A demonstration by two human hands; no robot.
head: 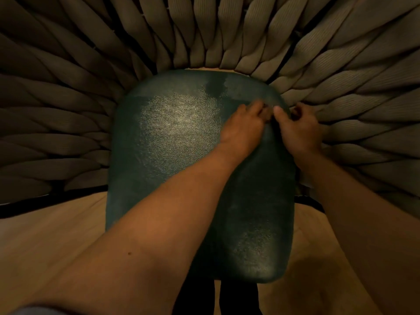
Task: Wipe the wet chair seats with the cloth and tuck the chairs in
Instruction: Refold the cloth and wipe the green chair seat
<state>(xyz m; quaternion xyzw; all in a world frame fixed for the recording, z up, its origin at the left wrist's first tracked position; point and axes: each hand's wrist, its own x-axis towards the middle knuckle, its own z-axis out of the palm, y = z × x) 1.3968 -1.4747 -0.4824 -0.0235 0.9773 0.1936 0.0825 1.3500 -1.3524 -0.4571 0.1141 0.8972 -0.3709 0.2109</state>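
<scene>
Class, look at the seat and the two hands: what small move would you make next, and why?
Probably sweep toward the seat's far edge. A darker patch, likely wet, sits just beyond both hands, left hand and right hand, which meet near the right rear. No cloth is plainly visible; it may be bunched under the fingers.

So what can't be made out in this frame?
- Cloth: none plainly seen in the head view; the left hand and right hand meet with curled fingers that hide whatever lies between.
- Chair seat: forearms cover its right side.
- Woven chair back: cut off by the frame's edges.
</scene>
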